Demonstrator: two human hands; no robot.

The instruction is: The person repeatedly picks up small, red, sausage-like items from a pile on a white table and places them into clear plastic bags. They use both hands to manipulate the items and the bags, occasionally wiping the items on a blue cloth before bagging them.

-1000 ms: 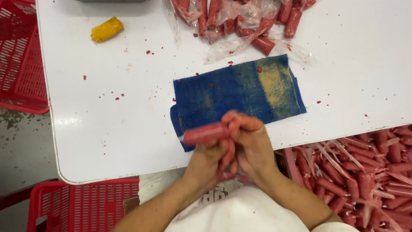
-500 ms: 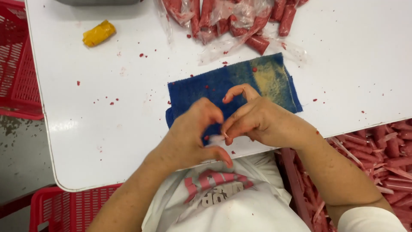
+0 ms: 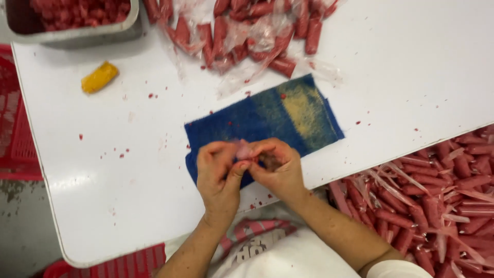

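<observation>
My left hand (image 3: 218,172) and my right hand (image 3: 275,167) meet over the near edge of a blue cloth (image 3: 267,121) spread on the white table (image 3: 103,170). Between their fingertips they pinch a small pinkish piece (image 3: 243,150), blurred, which looks like a bit of sausage or its clear casing. Both hands have fingers curled around it. The cloth has a yellow stain at its far right part.
A pile of red sausages in clear plastic (image 3: 247,31) lies at the table's far side. A metal tray of red pieces (image 3: 77,18) stands far left, a yellow lump (image 3: 99,77) beside it. A bin of red sausages (image 3: 437,201) sits at right; red crates (image 3: 15,134) at left.
A second ago both hands held a whole red sausage at the cloth's near edge. Now only a small pinkish piece shows between the fingertips. The view has shifted, with the tray in sight.
</observation>
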